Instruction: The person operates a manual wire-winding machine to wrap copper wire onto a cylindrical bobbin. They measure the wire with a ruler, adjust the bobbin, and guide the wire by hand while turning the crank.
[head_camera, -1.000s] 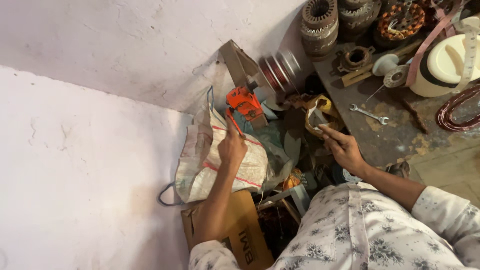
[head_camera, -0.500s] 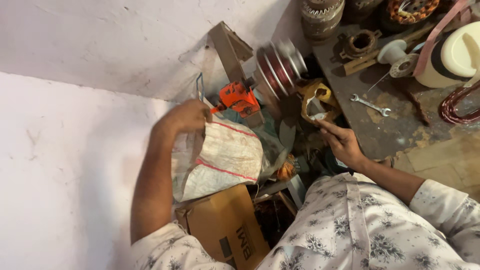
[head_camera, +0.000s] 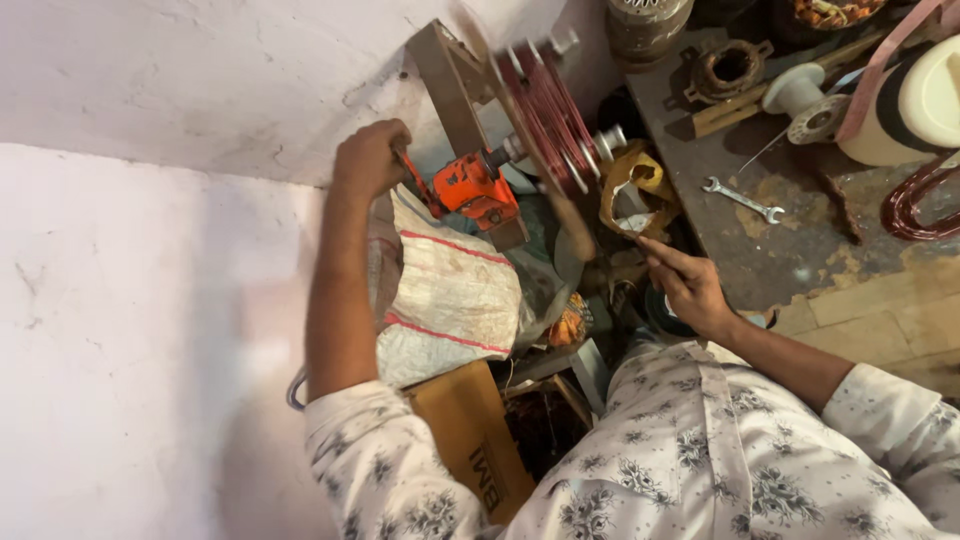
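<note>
Seen from the head camera, the left hand (head_camera: 368, 158) had its fingers curled tight around the crank of an orange hand winder (head_camera: 470, 188), while the right hand (head_camera: 688, 285) pinched wire feeding the red coil former (head_camera: 545, 125). The former looked blurred and partly wound beside the table (head_camera: 800, 240); winding seemed unfinished.

My left hand (head_camera: 368, 158) is wrapped around the crank handle (head_camera: 412, 178) of the orange winder (head_camera: 472, 190), just left of its body. On the winder's right, the dark red coil former (head_camera: 545, 118) sits on the shaft, blurred. Below and right of the winder, my right hand (head_camera: 688, 290) pinches a thin wire, fingers pointing toward the former.
</note>
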